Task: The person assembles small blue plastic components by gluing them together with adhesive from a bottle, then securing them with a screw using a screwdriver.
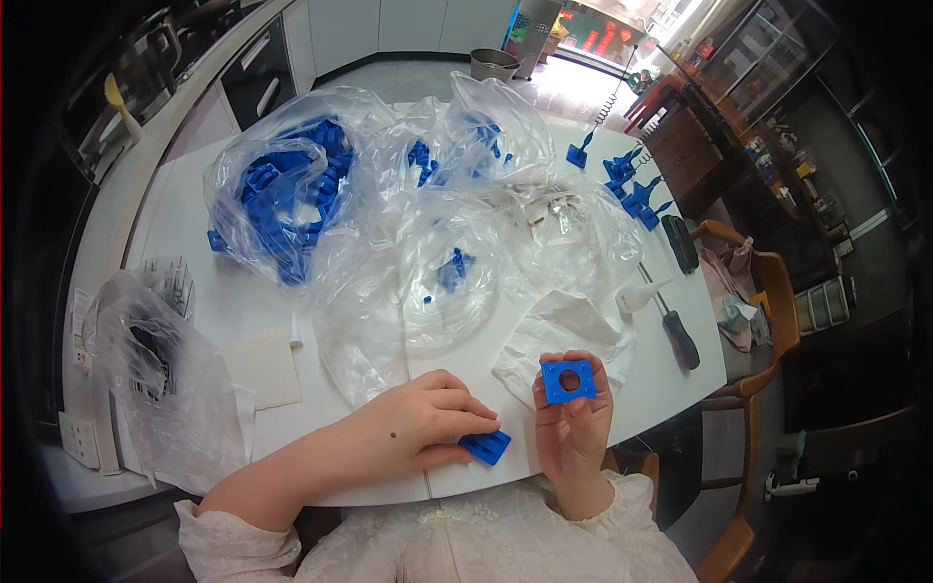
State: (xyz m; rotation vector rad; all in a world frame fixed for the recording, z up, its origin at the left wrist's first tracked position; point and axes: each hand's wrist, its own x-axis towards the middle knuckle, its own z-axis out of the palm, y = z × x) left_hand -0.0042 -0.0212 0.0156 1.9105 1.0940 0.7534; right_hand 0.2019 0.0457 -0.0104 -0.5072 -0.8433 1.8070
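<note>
My right hand [575,432] holds up a blue square plastic plate [555,388] with a round hole through its middle and small holes near the corners. The thumb presses its lower edge while the fingers sit behind it. Near the table's front edge, my left hand [432,423] is closed on a blue slotted plastic block [489,446], which rests on or just above the white tabletop. Its fingertips lie over the block's left end. Beyond both hands are clear plastic bags; one large bag [228,180] is full of blue parts, and another bag [389,330] holds only a few.
A black-handled screwdriver [679,338] lies at the right beside a white nozzle bottle [637,295] and a black case [678,243]. Blue parts with coiled wires [637,201] stand at the far right edge. A clear bag [194,428] covers dark items at left. Wooden chairs [775,291] stand right.
</note>
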